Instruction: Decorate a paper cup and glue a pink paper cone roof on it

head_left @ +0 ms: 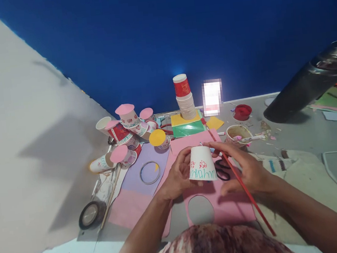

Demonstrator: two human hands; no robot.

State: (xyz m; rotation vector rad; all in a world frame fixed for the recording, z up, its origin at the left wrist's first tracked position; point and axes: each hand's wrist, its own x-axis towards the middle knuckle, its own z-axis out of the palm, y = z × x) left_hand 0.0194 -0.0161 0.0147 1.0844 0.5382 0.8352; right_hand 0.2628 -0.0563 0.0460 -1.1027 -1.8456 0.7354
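1. Blue wall (119, 47) behind a grey tabletop (177, 217), strewn with paper and crafted cups.
2. White cup (201, 163), inverted, rim downward, above a pink sheet (236, 207); left hand (176, 178) curls its fingers around the side. Too firm a squeeze could dent the thin wall.
3. Right hand (251, 170), thumb well apart from the fingers, beside the cup. Red brush (259, 210) crosses this hand — whether the fingers pinch it cannot be told. A loosely lodged handle could slip, or knock the cup.
4. Black scissors (223, 173), just beside the cup; a sweeping wrist could catch the loops.
5. Capped cups (125, 108), piled at left, some tilted — a careless left elbow or sleeve could topple them.
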